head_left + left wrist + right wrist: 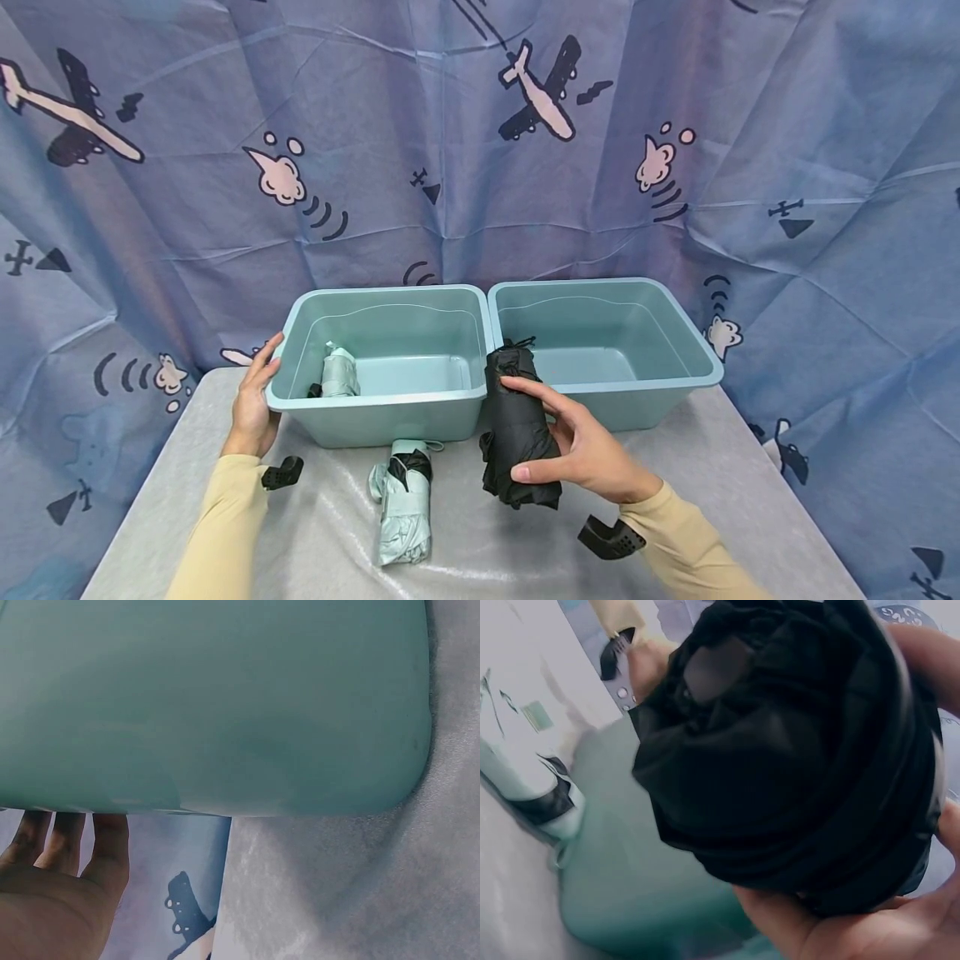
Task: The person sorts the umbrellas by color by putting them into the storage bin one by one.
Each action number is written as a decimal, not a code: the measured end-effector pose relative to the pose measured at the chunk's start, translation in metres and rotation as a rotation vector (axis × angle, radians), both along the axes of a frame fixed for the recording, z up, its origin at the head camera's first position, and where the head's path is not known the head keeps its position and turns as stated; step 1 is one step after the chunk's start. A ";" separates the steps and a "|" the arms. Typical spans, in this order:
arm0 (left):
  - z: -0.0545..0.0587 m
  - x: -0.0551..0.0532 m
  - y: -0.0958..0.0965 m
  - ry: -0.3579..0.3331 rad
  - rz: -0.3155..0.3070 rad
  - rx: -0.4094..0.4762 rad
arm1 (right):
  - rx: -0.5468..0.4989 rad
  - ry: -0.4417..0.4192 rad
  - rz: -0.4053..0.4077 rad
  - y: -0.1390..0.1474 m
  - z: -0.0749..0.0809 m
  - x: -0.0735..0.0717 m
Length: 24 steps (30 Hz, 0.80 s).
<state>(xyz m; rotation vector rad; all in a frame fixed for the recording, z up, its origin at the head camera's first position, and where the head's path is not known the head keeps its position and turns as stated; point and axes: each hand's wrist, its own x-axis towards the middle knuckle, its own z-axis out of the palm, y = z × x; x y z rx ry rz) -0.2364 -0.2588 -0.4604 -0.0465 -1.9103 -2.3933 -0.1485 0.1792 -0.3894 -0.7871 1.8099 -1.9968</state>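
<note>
Worktop [315,533] carries two teal bins side by side at the far edge: left bin [375,417] with a mint folded umbrella [339,373] inside, right bin [660,383] beside it. Our right hand [585,454] grips the black folded umbrella [517,433], held at the seam between the bins. Our left hand [253,404] lies flat, fingers straight, against the left bin's left wall. A second mint umbrella [403,508] lies on the worktop near the left bin.

A blue curtain [450,167] printed with planes and clouds is hanging behind the grey-covered table [487,550], creasing softly.
</note>
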 end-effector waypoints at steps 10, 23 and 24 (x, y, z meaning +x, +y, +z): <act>0.001 0.000 0.001 0.003 -0.010 0.018 | 0.022 -0.020 -0.040 0.023 0.028 -0.026; 0.003 0.001 0.002 -0.013 -0.008 0.009 | 0.154 0.048 -0.144 0.045 0.058 -0.067; 0.004 0.000 0.002 -0.015 -0.008 0.011 | 0.163 0.050 -0.148 0.048 0.059 -0.071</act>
